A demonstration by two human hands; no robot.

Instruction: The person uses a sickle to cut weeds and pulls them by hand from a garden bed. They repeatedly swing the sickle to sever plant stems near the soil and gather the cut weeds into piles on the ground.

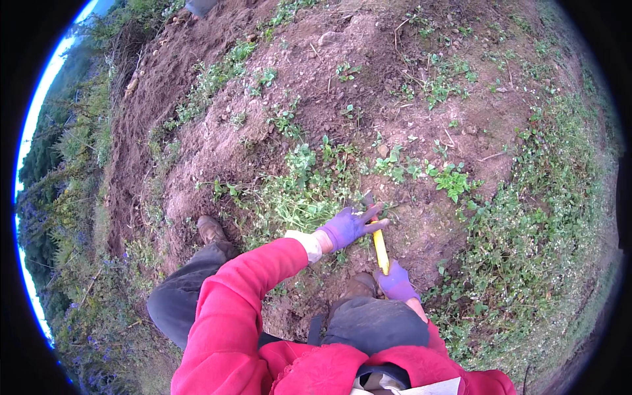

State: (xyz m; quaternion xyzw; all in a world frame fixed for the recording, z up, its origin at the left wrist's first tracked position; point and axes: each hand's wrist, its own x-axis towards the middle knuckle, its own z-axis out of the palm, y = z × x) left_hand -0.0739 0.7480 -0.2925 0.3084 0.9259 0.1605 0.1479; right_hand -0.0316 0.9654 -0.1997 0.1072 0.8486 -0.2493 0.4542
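My right hand (395, 281), in a purple glove, grips the lower end of a short-handled digging tool. Its handle (380, 251) is yellow, with a red part towards the head and a dark metal blade (368, 198) low against the soil. Over the red part reaches my left hand (348, 228), also gloved in purple, palm down with its fingers spread. Whether those fingers touch the tool is hard to tell. Just beyond the left hand lies a patch of leafy green weeds (301, 200).
My brown boots (211, 229) stand on the reddish soil (316, 113). Dense weeds (523, 237) cover the right side, and shrubs (74, 168) line the left. Tuber-like objects (132, 85) lie on loose dirt at the upper left. A grey shape (201, 7) shows at the top edge.
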